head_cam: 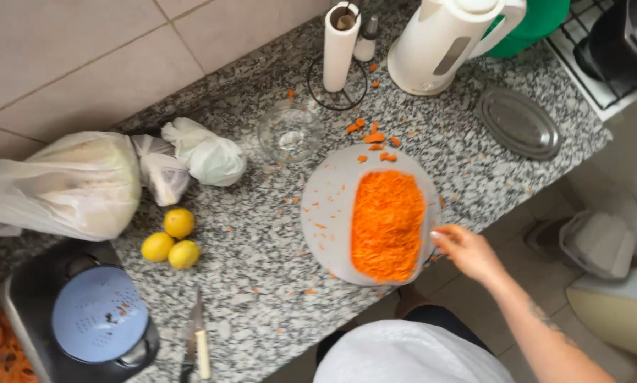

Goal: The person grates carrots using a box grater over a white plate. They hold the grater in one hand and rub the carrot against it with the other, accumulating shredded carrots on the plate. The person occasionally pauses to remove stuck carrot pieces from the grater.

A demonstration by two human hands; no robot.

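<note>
Granite worktop (261, 284), speckled grey, running to a tiled wall and dropping at its front edge to the floor. Room: a kitchen; white kettle (439, 42) and paper-towel roll (339, 46) at the back, oval metal lid (520, 124) to the right, stove corner beyond.

Large plastic bag (63, 184) holding pale produce, far left, with two smaller knotted bags beside it.

Round white cutting board (325, 206) near the counter's front edge, its right rim overhanging slightly. Grated carrot (388, 223) heaped on its right half, the pile's long axis running from back to front.

Right hand (467, 252), reaching in from the right, fingertips pinching the board's right rim just beside the heap; carrot lies directly left of the grip. Left hand not in view.

Blue colander lid (98, 323), lower left. Glass bowl (290, 131), behind the board. Three lemons (171, 240). Knife (198, 340). Carrot scraps scattered about.
</note>
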